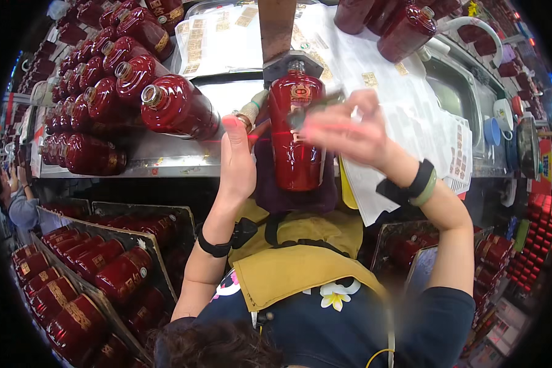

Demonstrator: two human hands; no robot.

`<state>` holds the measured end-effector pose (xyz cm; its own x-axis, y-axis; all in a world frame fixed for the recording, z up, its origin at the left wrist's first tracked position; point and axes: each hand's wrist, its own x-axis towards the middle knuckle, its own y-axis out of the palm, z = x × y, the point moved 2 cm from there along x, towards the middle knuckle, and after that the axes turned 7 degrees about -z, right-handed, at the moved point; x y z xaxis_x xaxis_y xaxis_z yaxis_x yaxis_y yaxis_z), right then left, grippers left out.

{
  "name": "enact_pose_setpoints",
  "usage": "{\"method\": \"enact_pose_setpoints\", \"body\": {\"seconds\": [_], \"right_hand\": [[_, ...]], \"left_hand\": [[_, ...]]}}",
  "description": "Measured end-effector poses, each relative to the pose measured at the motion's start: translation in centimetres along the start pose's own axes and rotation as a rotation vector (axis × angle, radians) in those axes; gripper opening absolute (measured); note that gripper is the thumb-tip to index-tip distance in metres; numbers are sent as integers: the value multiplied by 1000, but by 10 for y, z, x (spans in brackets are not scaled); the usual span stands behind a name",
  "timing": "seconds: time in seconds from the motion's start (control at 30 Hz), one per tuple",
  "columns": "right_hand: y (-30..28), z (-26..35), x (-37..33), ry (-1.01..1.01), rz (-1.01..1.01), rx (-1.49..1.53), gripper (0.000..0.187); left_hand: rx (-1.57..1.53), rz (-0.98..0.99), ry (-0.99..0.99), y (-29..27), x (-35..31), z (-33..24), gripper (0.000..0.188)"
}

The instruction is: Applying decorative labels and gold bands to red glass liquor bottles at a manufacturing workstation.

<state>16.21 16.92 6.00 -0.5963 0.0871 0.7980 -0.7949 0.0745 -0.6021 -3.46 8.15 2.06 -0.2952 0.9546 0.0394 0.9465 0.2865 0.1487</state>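
A glossy dark red bottle (297,161) with gold markings lies in front of me, its open neck against a dark notched block (276,64). A dark purple cloth pad (267,190) is beneath its base. Left of the bottle is my left hand (238,162), thumb stretched up and apart, a pale wrapped fingertip near the bottle's side; I see nothing in it. Over the bottle's right side, my right hand (356,126) is smeared by motion. A blurred dark greenish shape shows by its fingers; whether they hold it I cannot tell. A red light line crosses bottle and hands.
Many red bottles (178,107) crowd the metal table's left side; more stand at the back right. White sheets with gold labels (405,135) cover the right side, beside a metal sink (451,83). Crates of bottles (119,270) stand below, left and right.
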Motion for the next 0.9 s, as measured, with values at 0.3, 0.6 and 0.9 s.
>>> {"method": "enact_pose_setpoints", "body": {"seconds": [0.3, 0.6, 0.9], "right_hand": [[-25, -1, 17, 599, -246, -25, 28], [9, 26, -20, 1124, -293, -28, 15], [-7, 15, -19, 1032, -374, 2, 20]], "left_hand": [[757, 105, 617, 1, -46, 4, 74], [768, 29, 575, 7, -43, 3, 81], [968, 103, 574, 16, 24, -28, 80]]}}
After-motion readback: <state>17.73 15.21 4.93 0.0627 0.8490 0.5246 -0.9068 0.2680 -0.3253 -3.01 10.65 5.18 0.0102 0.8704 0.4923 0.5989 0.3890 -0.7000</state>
